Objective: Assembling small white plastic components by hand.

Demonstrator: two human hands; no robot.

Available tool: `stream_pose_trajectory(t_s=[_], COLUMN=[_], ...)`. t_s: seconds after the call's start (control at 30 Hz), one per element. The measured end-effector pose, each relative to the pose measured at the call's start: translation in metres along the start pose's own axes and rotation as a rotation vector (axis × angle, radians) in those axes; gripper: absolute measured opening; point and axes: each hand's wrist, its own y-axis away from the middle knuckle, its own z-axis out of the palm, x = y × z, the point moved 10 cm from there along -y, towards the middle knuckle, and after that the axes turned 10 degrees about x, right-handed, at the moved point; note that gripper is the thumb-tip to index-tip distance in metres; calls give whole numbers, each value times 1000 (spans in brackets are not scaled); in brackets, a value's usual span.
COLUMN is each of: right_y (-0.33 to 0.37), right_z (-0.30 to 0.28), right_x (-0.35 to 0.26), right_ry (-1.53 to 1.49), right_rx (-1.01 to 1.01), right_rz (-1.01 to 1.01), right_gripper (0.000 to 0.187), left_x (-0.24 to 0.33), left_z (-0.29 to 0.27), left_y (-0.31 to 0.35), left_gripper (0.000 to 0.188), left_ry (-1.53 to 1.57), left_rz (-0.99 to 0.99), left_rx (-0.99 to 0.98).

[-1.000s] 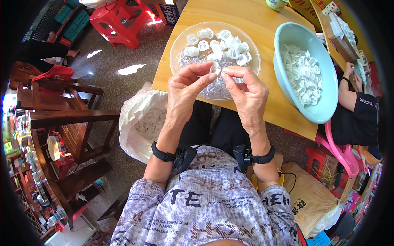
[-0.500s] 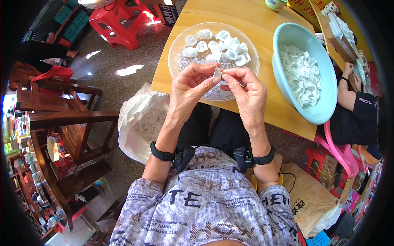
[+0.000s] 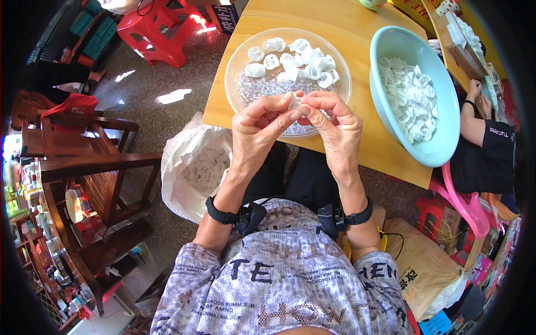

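Note:
Between the fingertips of both hands is a small white plastic part, partly hidden by the fingers. My left hand pinches it from the left, and my right hand grips it from the right with thumb and forefinger. Both hands are held over the near edge of a shallow, clear round tray. In that tray, white plastic pieces sit toward the far side, and many small clear pieces lie nearer to me.
To the right, a light-blue basin holds many white parts. Below the wooden table's left edge stands a white sack with small pieces inside. A co-worker's arm is at the far right. A wooden chair and red stool are left.
The white part has turned between my fingers, and my fingertips have closed in around it. The view has shifted slightly; both hands remain by the tray's near edge.

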Motion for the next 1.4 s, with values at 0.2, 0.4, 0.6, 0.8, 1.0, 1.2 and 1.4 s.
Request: stream_pose_trajectory(t_s=[0.2,0.4,0.6,0.8,1.0,1.2,1.4], right_y=[-2,-20,-26,-23,-35,-45,-47], right_z=[-16,-85,-123,-17,19,34,29], right_x=[-8,-109,-149,-64,5,14,14], right_ry=[9,395,807,780,1047,1207,1192], right_rx=[37,434,702,17,-183,-230,-230], right_rz=[-11,-451,-640,-407,-431,-470,-412], right_gripper=[9,12,26,17,15,15,8], left_x=[5,3,-11,-1,18,-3,-8], left_z=[22,18,17,13,-14,-35,-40], left_y=[-9,-55,-74,-72,-61,-45,-37], left_gripper=[32,33,28,23,16,17,22], left_ry=[25,-700,-1067,-1145,-830,-190,-46], left_rz=[-67,145,320,445,233,-118,-130], left_rx=[-69,-64,-53,-70,56,82,87])
